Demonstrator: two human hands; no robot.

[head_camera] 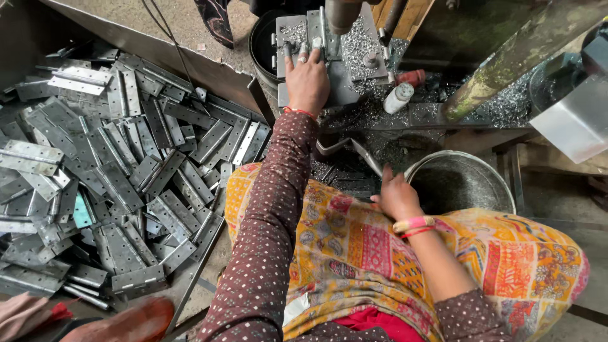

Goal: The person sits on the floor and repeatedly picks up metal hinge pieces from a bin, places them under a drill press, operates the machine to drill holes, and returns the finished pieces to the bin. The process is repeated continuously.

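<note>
My left hand [307, 79] reaches forward and presses a grey metal hinge [297, 31] flat on the drill press table [354, 69], just left of the steel spindle [342, 14]. A ring and a red thread bracelet show on that hand. My right hand [396, 196] rests low by my lap, fingers curled near a bent metal lever [354, 151]; whether it grips anything is hidden. Pink and red bangles circle that wrist. My lap is covered by orange patterned cloth [380, 247].
A large heap of grey metal hinges [114, 164] fills the floor at left. A round metal bucket [462, 180] stands right of my right hand. Metal shavings [500, 104] cover the machine base. A small white bottle [398, 98] lies near the table.
</note>
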